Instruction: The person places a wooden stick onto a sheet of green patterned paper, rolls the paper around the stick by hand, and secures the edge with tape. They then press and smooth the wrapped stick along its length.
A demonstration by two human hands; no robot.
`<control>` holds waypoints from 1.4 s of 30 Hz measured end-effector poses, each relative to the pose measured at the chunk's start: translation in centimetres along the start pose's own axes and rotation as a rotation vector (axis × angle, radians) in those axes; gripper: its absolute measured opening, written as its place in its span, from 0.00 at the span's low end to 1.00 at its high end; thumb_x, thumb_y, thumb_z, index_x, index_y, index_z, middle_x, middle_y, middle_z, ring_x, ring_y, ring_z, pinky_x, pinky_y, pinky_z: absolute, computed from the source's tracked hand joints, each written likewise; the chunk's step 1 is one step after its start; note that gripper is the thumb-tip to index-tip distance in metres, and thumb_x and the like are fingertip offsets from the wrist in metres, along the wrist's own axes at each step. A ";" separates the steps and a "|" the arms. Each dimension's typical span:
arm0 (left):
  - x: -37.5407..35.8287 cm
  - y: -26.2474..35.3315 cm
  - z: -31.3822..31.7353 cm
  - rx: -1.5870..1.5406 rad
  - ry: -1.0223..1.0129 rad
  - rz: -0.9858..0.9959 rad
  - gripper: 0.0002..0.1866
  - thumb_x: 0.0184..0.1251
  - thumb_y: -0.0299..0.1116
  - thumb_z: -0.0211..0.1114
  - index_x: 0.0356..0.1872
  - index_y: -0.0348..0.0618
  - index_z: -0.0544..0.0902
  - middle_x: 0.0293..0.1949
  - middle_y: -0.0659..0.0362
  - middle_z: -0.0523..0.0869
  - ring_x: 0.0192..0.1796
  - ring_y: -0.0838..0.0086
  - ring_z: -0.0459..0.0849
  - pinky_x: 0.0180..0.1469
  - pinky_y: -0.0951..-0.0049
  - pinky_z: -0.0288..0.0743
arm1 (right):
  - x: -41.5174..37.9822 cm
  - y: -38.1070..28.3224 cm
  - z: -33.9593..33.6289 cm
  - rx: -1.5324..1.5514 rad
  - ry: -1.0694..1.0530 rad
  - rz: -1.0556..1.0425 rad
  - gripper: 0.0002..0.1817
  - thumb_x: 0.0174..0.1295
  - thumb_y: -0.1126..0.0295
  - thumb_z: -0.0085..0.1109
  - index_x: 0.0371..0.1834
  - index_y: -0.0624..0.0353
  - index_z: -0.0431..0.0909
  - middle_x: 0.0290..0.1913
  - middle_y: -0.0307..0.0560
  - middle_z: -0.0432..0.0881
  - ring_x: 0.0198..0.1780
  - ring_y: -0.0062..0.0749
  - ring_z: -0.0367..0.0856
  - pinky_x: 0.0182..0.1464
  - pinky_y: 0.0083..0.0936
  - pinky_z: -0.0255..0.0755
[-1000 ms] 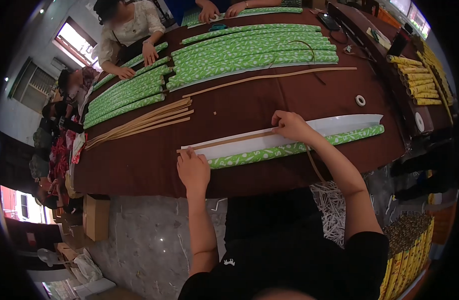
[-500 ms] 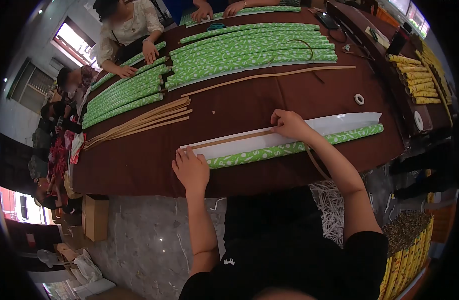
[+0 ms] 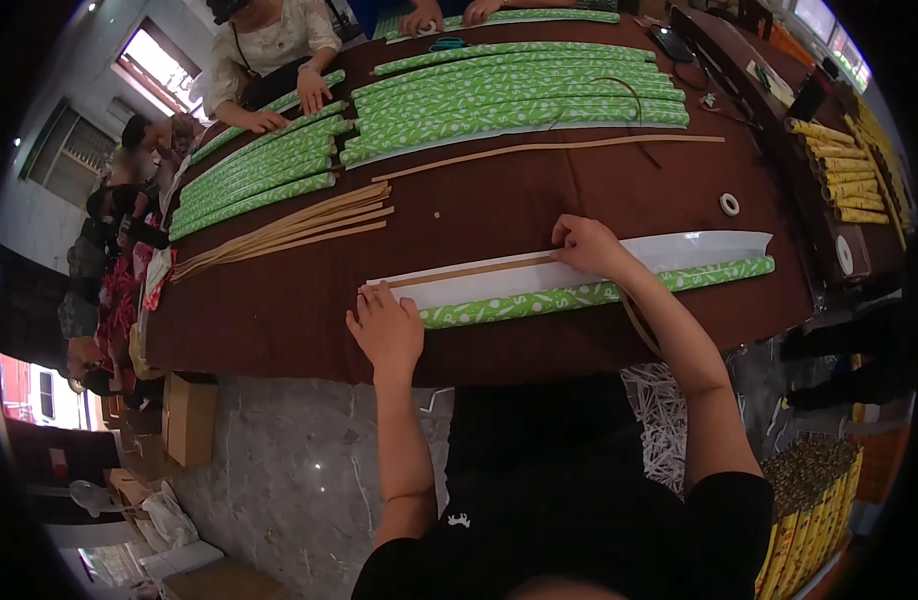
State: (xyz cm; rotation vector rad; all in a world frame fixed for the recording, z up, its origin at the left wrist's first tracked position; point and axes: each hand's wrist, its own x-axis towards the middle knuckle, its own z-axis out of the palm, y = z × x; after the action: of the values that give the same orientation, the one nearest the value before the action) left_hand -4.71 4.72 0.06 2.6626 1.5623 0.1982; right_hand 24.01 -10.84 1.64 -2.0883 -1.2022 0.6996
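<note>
In the head view a green patterned wrapping paper roll (image 3: 539, 304) lies in front of me, partly unrolled with its white inner side (image 3: 469, 288) facing up. A tan strip (image 3: 476, 269) runs along the far edge of that white side. My left hand (image 3: 387, 328) rests on the paper's left end, fingers spread over the strip's end. My right hand (image 3: 591, 247) pinches the strip near the middle of the far edge. The rest of the strip hangs in a loop under my right forearm.
Several finished green rolls (image 3: 519, 90) lie across the back, and tan strips (image 3: 299, 232) lie bundled at left. A white tape roll (image 3: 729, 204) sits at right. Another person's hands (image 3: 312, 92) touch rolls at the back left. Yellow rolls (image 3: 844, 172) are stacked at far right.
The view has shifted slightly, so the table contents appear a little to the right. Both hands keep nearly the same places on the paper and strip.
</note>
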 end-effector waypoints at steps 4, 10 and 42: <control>0.0 -0.3 0.5 0.003 0.029 0.006 0.26 0.70 0.39 0.44 0.65 0.34 0.68 0.68 0.38 0.67 0.72 0.50 0.64 0.72 0.43 0.49 | -0.1 -0.5 0.0 -0.020 -0.021 0.026 0.13 0.51 0.70 0.68 0.36 0.62 0.76 0.24 0.48 0.82 0.29 0.37 0.83 0.35 0.32 0.74; 0.2 -0.1 0.4 -0.047 0.020 -0.041 0.27 0.71 0.39 0.43 0.66 0.33 0.66 0.69 0.39 0.66 0.72 0.49 0.63 0.73 0.42 0.48 | 0.1 -0.2 -0.1 0.040 -0.023 0.092 0.14 0.50 0.70 0.69 0.36 0.62 0.75 0.26 0.48 0.83 0.28 0.36 0.84 0.35 0.31 0.75; -2.7 8.2 -0.2 -0.441 0.193 0.582 0.16 0.66 0.35 0.58 0.46 0.32 0.81 0.48 0.49 0.82 0.55 0.57 0.77 0.61 0.55 0.68 | 0.6 0.2 0.2 -0.026 -0.015 0.056 0.15 0.49 0.69 0.70 0.36 0.62 0.77 0.27 0.48 0.83 0.32 0.38 0.84 0.37 0.32 0.75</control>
State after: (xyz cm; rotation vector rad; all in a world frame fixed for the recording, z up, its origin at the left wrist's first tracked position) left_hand 1.05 -1.65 0.93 2.6905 0.6160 0.7396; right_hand 24.28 -10.31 1.27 -2.1487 -1.1711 0.7302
